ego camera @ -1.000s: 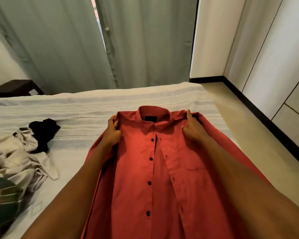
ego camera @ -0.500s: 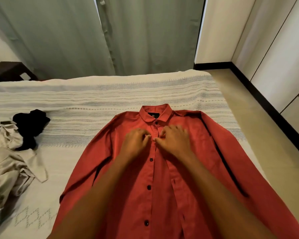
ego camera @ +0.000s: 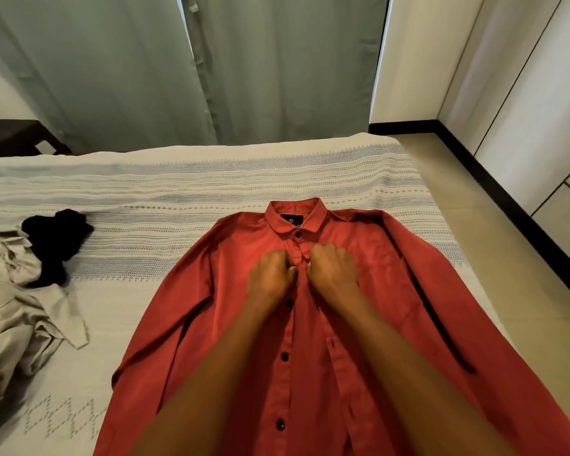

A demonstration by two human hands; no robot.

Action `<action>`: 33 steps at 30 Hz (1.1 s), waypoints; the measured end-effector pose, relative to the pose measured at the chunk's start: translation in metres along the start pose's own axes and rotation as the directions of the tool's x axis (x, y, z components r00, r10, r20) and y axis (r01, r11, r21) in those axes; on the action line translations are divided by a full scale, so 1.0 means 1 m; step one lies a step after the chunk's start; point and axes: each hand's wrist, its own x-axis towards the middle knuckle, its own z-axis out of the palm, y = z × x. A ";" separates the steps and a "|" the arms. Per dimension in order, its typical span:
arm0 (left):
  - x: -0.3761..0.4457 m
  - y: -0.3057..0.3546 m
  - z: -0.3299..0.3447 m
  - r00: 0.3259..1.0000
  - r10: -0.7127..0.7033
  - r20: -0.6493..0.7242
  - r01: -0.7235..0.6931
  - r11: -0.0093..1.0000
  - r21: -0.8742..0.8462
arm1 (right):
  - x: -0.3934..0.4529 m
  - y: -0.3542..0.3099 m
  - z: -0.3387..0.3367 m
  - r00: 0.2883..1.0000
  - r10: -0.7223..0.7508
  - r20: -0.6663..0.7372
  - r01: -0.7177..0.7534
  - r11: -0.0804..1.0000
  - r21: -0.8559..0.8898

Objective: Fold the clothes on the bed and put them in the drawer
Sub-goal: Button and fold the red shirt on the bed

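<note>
Both your hands are curled and pinching the button placket of the red shirt (ego camera: 231, 324): your left hand (ego camera: 270, 274) on the left edge of the opening, your right hand (ego camera: 331, 273) on the right edge, knuckles almost touching, just below the collar at the middle of the frame. That shirt lies face up and flat on the bed (ego camera: 178, 192), collar toward the top, sleeves spread down both sides. At the left edge sits a crumpled beige garment (ego camera: 17, 311) with a black garment (ego camera: 58, 241) touching its upper side. Grey-green curtains (ego camera: 260, 67) hang across the top.
</note>
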 end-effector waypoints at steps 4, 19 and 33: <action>0.008 0.000 0.000 0.982 -0.117 0.151 0.167 0.913 -0.374 | 0.002 0.001 -0.001 0.995 0.076 -0.067 -0.061 0.976 0.207; -0.003 -0.017 0.010 0.944 -0.124 0.305 0.328 0.436 -0.838 | -0.015 0.010 0.060 0.952 0.076 -0.296 0.126 0.786 0.605; 0.000 -0.017 0.010 0.919 -0.163 0.359 0.394 0.350 -0.850 | 0.006 0.028 0.043 0.982 -0.155 -0.111 0.191 0.819 0.542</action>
